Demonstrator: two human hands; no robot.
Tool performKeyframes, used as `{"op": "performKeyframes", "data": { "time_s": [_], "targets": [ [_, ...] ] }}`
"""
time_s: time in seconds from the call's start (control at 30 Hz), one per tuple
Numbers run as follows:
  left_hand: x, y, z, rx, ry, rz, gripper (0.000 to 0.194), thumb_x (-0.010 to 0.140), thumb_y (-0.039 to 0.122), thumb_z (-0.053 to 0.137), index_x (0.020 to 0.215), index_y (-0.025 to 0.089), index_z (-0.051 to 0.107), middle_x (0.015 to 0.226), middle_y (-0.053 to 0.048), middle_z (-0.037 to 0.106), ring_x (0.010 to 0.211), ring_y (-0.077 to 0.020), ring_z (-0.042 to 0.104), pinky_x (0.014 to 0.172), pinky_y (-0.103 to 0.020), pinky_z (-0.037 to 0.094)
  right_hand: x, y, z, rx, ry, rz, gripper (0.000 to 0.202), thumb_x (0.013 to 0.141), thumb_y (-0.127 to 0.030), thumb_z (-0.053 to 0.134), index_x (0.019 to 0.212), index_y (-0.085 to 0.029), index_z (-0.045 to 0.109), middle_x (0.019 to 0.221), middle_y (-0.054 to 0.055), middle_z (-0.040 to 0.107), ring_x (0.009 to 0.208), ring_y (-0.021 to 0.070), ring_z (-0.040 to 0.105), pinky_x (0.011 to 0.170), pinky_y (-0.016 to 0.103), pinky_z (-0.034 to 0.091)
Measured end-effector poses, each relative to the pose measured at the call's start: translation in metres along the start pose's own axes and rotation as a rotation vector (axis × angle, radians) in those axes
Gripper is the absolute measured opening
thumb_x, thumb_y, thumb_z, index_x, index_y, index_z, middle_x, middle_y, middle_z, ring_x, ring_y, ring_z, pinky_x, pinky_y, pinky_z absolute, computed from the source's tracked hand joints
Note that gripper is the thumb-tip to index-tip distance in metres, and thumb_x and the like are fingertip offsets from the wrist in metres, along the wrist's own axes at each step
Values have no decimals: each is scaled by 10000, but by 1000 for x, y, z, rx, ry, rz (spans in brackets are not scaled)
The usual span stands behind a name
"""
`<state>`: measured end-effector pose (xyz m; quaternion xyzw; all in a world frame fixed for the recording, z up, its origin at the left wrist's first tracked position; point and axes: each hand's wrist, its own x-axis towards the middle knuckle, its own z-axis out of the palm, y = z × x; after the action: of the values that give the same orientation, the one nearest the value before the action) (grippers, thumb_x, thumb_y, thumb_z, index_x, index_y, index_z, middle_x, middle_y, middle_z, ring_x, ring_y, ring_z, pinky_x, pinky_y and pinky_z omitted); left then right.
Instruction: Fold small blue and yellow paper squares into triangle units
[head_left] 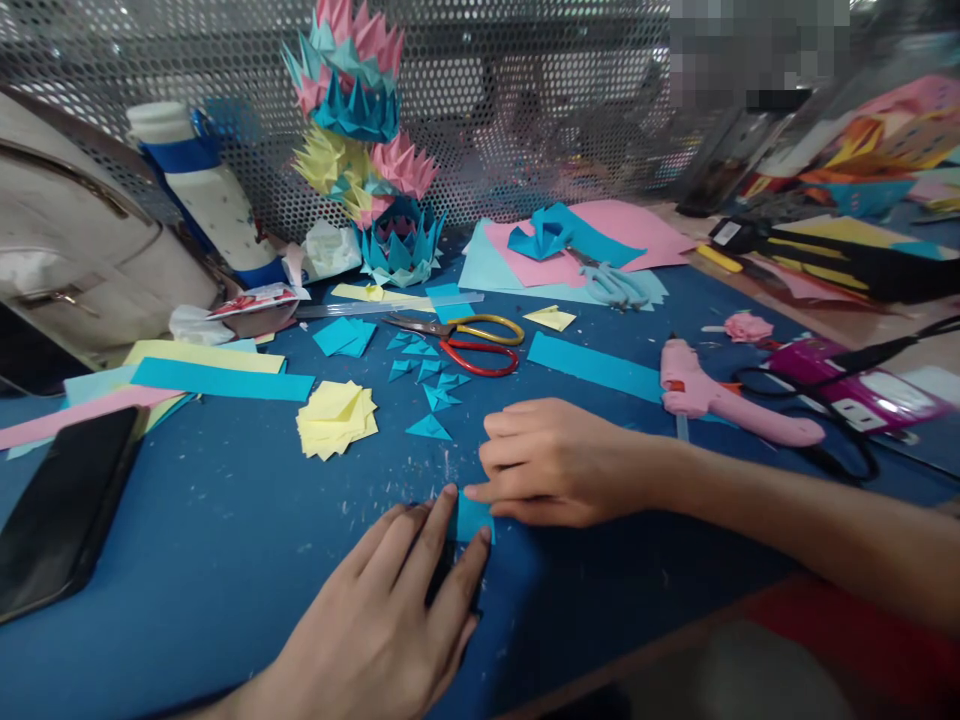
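A small blue piece of paper [472, 518] lies flat on the blue tabletop between my hands. My left hand [397, 590] reaches in from the lower left, its fingers stretched out and two fingertips pressing on the paper. From the right comes my right hand [551, 465], fingers curled, with one fingertip on the paper's upper right edge; its thumb cannot be made out. Just beyond my hands are several small folded blue triangles [430, 427]. A stack of yellow paper squares [337, 419] sits to their left, and blue squares [346, 338] lie farther back.
Scissors [480, 345] lie behind the triangles. A pink glue gun [720, 395] and a blue strip [592, 367] are at right. Paper strips [225, 378] and a phone [75, 505] lie left. Folded-paper flowers [401, 240] and a bottle [206, 190] stand by the perforated metal panel.
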<state>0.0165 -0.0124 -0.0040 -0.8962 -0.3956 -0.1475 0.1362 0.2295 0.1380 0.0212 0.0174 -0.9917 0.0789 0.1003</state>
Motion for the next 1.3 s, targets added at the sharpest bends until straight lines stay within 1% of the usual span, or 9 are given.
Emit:
{"op": "performKeyframes", "data": {
  "time_s": [0.1,0.2,0.33,0.47,0.63,0.87,1.07,1.17,1.3],
  "targets": [
    [2,-1,-1,-9,-1,-2,376,1023,277,397,1250,152,670,1254,-198,676,1008,-309,685,794,-432,604,-2,6,-8,20,-61,-54,238,1018,-293,487,973,-195,699,770,22,598,745,176,429,637,327,282],
    [5,-3,0,-2,26,15,390,1038,295,380,1229,124,674,1220,-206,690,989,-312,690,790,-434,598,-2,8,-8,73,-49,-36,257,1011,-268,488,903,-190,708,738,22,598,728,175,428,635,332,282],
    [9,-4,2,35,62,56,350,1039,270,415,1184,85,675,1136,-196,721,898,-302,693,763,-442,584,0,11,2,262,20,44,190,997,-260,545,951,-178,710,803,21,644,772,157,481,702,296,356],
    [14,-7,3,58,54,71,279,1019,223,478,1174,95,671,1166,-147,711,855,-261,675,772,-423,559,2,14,11,437,14,170,108,938,-275,661,940,-170,687,828,1,640,830,131,541,748,251,390],
    [18,-7,2,61,131,167,224,983,122,493,1100,82,680,1043,-103,702,809,-205,639,769,-377,507,3,10,11,470,19,218,115,939,-268,654,872,-181,688,857,5,650,862,134,553,769,253,399],
    [23,-10,3,64,185,222,253,988,70,444,930,80,690,865,-101,694,697,-180,587,666,-337,476,5,6,13,510,142,259,216,976,-271,588,845,-160,718,833,27,678,833,141,565,777,273,417],
    [27,-28,0,-88,190,257,317,1033,82,361,964,77,671,890,-103,703,753,-179,634,681,-309,535,6,4,8,571,269,413,136,936,-269,646,976,-149,696,952,33,672,781,110,561,705,232,424],
    [24,-37,-2,-202,159,281,377,1070,128,292,967,108,654,933,-91,706,783,-155,647,705,-272,550,6,1,6,554,238,399,140,904,-266,691,999,-163,697,955,26,667,818,119,562,742,242,434],
    [20,-51,1,-324,91,244,383,1090,171,265,1019,138,640,1036,-87,697,870,-139,669,748,-240,556,5,-3,7,482,149,367,119,914,-286,686,895,-169,697,865,9,663,844,139,537,768,264,419]
  ]
}}
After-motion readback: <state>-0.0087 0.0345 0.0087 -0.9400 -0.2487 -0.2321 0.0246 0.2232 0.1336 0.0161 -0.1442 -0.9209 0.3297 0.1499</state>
